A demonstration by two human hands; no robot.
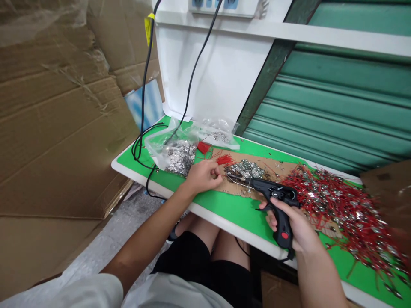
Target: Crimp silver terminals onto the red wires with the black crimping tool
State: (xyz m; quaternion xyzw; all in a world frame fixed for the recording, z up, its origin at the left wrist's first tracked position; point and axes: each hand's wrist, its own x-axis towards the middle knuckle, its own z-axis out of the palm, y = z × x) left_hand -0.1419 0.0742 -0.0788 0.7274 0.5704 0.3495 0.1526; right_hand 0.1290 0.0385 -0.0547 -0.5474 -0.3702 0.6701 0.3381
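My right hand [293, 220] is wrapped round the grip of a black soldering gun [272, 190], whose thin metal tip points left. The tip reaches over a pile of small shiny metal parts [249, 169] on a strip of brown cardboard [233, 187]. Just left of the tip, my left hand [204, 176] has its thumb and fingers pinched together above the cardboard's edge. Whatever they hold is too small to make out. Behind that hand lies a bunch of short red wires [224, 159].
At right spreads a large heap of red wires with metal pieces [340, 201]. Clear plastic bags of metal parts [183, 156] lie at left on the green tabletop [224, 211]. A black cable [146, 85] hangs at left. Cardboard boxes [58, 128] and a green shutter [337, 102] flank the table.
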